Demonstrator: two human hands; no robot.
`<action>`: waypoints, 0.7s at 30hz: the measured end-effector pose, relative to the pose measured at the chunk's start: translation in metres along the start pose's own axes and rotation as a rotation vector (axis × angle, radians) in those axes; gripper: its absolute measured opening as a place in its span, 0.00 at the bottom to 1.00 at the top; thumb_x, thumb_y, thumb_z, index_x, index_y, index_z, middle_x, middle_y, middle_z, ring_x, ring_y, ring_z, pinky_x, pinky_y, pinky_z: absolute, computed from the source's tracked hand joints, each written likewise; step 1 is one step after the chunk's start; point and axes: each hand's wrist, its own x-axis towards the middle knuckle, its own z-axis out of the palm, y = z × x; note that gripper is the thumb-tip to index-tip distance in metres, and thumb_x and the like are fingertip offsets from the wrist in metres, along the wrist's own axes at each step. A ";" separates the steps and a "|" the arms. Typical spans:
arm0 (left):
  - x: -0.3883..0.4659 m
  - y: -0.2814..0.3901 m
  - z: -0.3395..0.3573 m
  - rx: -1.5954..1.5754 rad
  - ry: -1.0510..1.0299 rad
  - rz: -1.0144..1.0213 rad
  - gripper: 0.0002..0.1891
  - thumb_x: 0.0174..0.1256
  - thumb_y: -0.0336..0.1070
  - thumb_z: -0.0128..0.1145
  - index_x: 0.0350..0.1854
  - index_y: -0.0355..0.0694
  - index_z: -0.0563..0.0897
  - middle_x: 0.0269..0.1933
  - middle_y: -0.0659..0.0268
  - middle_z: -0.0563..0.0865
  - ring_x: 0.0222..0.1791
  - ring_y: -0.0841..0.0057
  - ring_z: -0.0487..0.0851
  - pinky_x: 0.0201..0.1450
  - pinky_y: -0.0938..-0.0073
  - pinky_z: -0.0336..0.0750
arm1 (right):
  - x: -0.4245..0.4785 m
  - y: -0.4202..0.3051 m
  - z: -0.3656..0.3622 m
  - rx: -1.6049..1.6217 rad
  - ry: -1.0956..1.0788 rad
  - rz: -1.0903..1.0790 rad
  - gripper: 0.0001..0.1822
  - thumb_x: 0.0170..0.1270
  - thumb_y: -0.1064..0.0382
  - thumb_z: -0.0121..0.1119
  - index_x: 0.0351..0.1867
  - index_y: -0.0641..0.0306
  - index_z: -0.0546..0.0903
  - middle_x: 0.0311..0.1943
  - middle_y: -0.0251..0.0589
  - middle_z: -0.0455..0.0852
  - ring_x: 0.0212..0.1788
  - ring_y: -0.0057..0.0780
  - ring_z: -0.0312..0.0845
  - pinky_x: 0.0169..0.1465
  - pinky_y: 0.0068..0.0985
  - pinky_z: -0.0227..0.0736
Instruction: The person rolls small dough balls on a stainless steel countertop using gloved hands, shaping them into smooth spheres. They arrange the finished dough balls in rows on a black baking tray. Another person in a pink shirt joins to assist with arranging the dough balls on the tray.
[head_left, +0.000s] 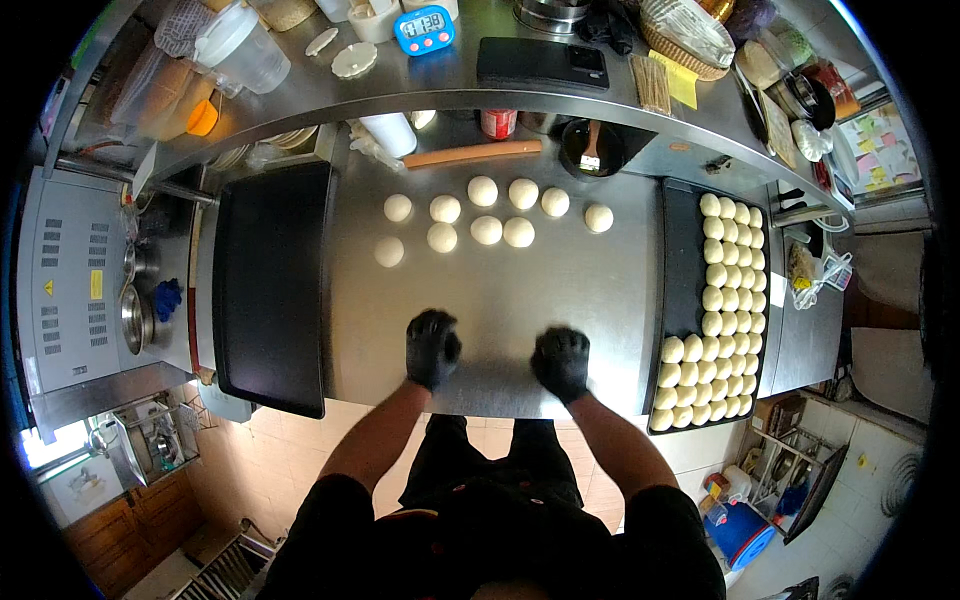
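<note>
My left hand (433, 349), in a black glove, is curled over the steel worktop (487, 300) near its front edge. Level with it on the right, my right hand (561, 361) is gloved and curled too. Whether either hand cups a piece of dough cannot be seen. Beyond them, several round white dough balls (486, 230) lie in two loose rows, one ball (598, 218) apart at the right. On the right, a black baking tray (681, 262) bears many dough balls (712, 298) in close rows along its right side and front. A second black tray (271, 292) on the left is bare.
Along the back of the worktop lie a wooden rolling pin (472, 154), a red can (498, 124) and a dark bowl (576, 154) with a brush (591, 150). A steel shelf (450, 101) overhangs them, bearing a blue timer (424, 31) and a black phone (544, 63).
</note>
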 end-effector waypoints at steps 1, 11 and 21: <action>0.016 -0.004 0.000 0.002 -0.014 -0.006 0.14 0.60 0.36 0.69 0.49 0.43 0.87 0.52 0.54 0.89 0.58 0.45 0.85 0.65 0.43 0.77 | 0.026 0.002 -0.001 0.001 0.005 0.003 0.14 0.62 0.56 0.74 0.47 0.54 0.90 0.56 0.45 0.89 0.64 0.50 0.82 0.68 0.54 0.70; -0.026 -0.049 -0.049 -0.015 0.063 0.018 0.19 0.55 0.30 0.69 0.53 0.45 0.88 0.54 0.52 0.89 0.59 0.45 0.86 0.63 0.43 0.78 | -0.016 0.052 -0.043 0.061 0.181 0.039 0.21 0.60 0.61 0.73 0.56 0.55 0.88 0.57 0.52 0.89 0.62 0.55 0.83 0.66 0.55 0.73; 0.034 -0.040 -0.014 0.025 0.077 0.029 0.12 0.57 0.34 0.70 0.44 0.43 0.86 0.45 0.55 0.89 0.51 0.48 0.86 0.57 0.43 0.79 | 0.050 0.028 -0.025 0.126 0.107 0.071 0.13 0.62 0.54 0.77 0.45 0.56 0.91 0.48 0.45 0.92 0.56 0.50 0.85 0.62 0.51 0.74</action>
